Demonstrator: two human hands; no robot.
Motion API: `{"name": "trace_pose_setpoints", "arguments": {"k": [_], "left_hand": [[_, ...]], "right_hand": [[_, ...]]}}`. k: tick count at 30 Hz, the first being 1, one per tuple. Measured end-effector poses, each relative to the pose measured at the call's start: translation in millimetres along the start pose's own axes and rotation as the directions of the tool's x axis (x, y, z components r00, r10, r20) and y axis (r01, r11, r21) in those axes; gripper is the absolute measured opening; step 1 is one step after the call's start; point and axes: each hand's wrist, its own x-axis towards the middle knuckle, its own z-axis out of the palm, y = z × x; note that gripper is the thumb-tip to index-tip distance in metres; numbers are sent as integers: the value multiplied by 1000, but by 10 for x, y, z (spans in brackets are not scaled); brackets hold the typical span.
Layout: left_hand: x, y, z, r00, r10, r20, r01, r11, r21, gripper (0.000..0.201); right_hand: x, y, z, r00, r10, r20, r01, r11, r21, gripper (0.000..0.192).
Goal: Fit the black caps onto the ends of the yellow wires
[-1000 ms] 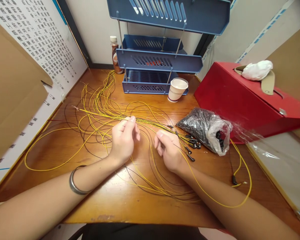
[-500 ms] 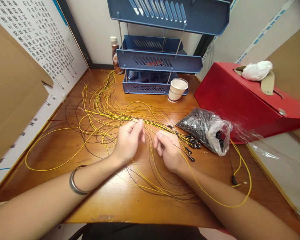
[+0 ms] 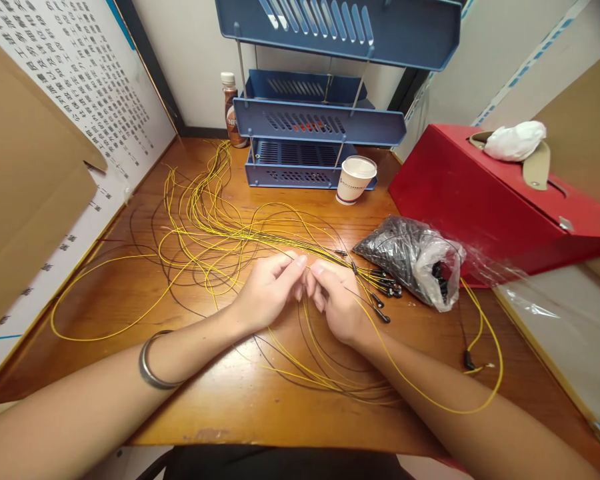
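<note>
Hands (image 3: 305, 293) pinching thin yellow wire (image 3: 307, 268)

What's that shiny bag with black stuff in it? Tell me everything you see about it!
The plastic bag is thin, clear and crinkly, and lies on its side on the wooden desk. It is stuffed with many small black pieces, too small to make out. Its open mouth faces the near right, with a few pieces spilling there. It lies against the red box, and yellow wires with black ends reach its left edge. Neither hand touches it.
</note>
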Motion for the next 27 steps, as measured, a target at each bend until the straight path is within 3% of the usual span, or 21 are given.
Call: {"name": "trace_pose_setpoints", "arguments": {"k": [9,23,27], "left_hand": [[44,63,-30,956,-88,-279,89,996,-8,41],[42,54,-26,963,-55,-266,67,997,37,41],[31,62,-14,973,-70,-219,86,994,67,44]], "right_hand": [[-41,78,-50,998,39,-51,-43,996,-75,40],[-41,97,-47,998,48,-49,-51,996,-68,42],[-33,71,-40,996,62,-57,-67,994,-88,44]]}}
